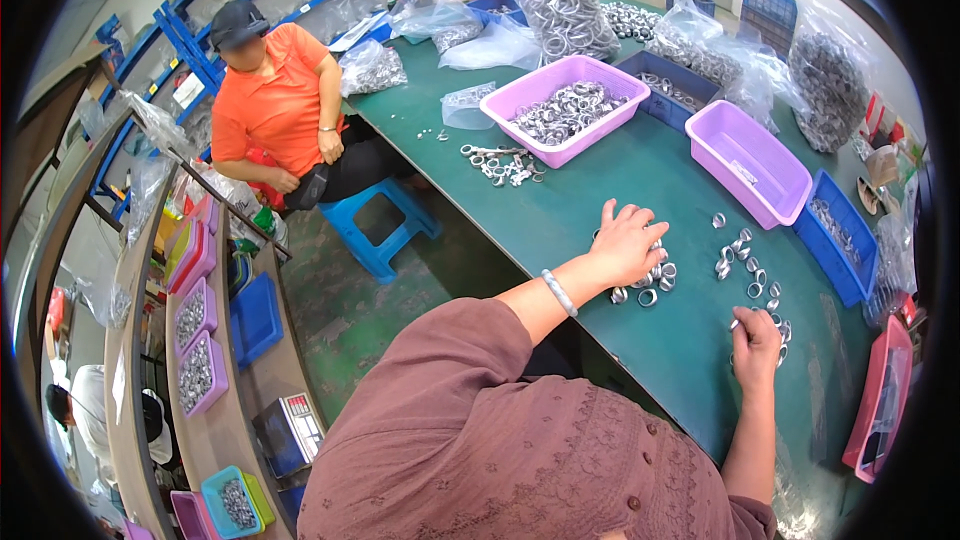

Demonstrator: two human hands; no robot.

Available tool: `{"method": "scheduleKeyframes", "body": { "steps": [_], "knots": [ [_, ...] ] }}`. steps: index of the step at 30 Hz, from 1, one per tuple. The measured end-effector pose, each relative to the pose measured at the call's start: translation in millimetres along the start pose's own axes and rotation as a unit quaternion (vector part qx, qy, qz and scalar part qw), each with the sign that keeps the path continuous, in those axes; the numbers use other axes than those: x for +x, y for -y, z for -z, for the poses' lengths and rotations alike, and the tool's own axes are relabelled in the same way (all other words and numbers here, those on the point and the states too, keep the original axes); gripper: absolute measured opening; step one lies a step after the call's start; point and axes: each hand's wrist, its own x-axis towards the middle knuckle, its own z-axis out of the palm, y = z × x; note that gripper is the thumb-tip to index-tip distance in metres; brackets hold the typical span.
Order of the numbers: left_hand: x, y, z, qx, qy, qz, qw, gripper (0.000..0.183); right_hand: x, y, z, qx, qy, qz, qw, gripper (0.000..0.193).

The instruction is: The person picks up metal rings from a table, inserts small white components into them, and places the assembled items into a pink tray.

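Note:
My left hand reaches over the green table with its fingers spread. Under and beside it lies a cluster of shiny metal rings, partly hidden by the palm. To the right, my right hand is pinched closed near the table's right part. A tiny pale piece shows at its fingertips, too small to name. Just beyond that hand, more metal rings are strewn in a loose line, and a few lie partly behind the fingers.
Beyond my hands stand a purple bin full of metal parts, another purple bin and a blue tray. Bulging plastic bags line the far side. A person in orange sits left near a blue stool. A pink tray lies right.

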Motion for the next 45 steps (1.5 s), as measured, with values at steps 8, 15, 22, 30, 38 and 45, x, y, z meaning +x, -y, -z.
{"method": "scheduleKeyframes", "body": {
  "steps": [8,15,22,30,38,45],
  "knots": [
    [8.0,-1.9,1.3,-0.159,-0.108,-0.024,0.981,0.022,-8.8,-13.4,2.1,0.195,0.014,-0.168,0.966,0.015],
    [9.8,-52.2,13.0,-0.354,0.070,0.107,0.926,0.028,22.2,26.0,12.7,0.367,0.036,-0.189,0.910,0.020],
    [-5.3,-106.2,6.8,-0.633,0.185,0.062,0.749,0.025,3.1,42.0,17.3,0.503,0.007,-0.149,0.852,0.022],
    [-8.3,-108.4,9.5,-0.584,0.128,0.038,0.801,0.018,-10.4,50.6,22.7,0.525,0.034,-0.194,0.828,0.028],
    [-8.9,-107.8,15.5,-0.386,-0.010,-0.175,0.906,0.026,-15.4,49.2,14.5,0.515,-0.025,-0.145,0.845,0.018],
    [-11.4,-110.4,19.4,-0.367,0.013,-0.172,0.914,0.024,-20.6,50.1,12.4,0.520,-0.035,-0.133,0.843,0.018]
  ]
}}
